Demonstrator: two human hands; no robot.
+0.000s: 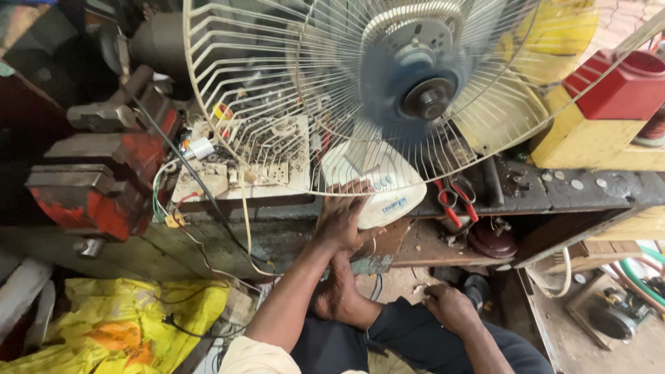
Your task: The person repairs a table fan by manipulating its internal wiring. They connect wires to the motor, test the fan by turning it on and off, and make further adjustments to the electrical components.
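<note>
1. The fan guard (277,90) is thin wire coated in glossy cream paint.
2. The fan base (388,187) is smooth white plastic.
3. The vise (97,173) is rough metal with chipped red paint.
4. The workbench (582,190) is worn, grimy wood.
5. The yellow sheet (118,325) is crumpled, shiny plastic.
6. The red container (623,86) is glossy plastic.
</note>
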